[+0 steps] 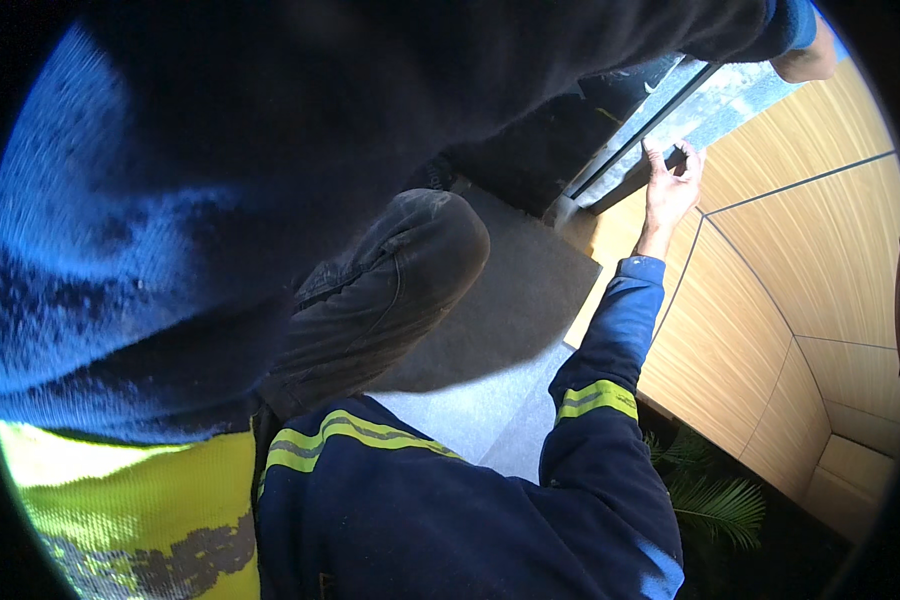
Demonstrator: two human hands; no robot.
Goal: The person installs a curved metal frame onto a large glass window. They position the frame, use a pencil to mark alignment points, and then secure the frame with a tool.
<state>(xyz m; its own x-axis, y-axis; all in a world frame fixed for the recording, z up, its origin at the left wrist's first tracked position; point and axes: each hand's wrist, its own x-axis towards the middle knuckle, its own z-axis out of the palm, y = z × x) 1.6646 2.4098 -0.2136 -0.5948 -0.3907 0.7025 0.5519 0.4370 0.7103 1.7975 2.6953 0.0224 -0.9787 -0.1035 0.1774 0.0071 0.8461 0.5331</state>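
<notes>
My right hand (675,175), on a navy sleeve with a reflective band, reaches up from below. Its thumb and curled fingers grip a dark bar (620,186) along the edge of a long, mottled pale strip (720,105) with a thin dark rail. At the upper right another person's hand (810,55), in a blue cuff, rests at the far end of that strip, its fingertips partly cut off. My left hand is not in view.
A co-worker's dark sleeve and body (190,140) fill the upper left, beside a bent grey-trousered knee (420,250). Light wood panels (750,300) with dark joints line the right. A palm plant (715,505) stands below them; grey flooring (500,310) shows in the middle.
</notes>
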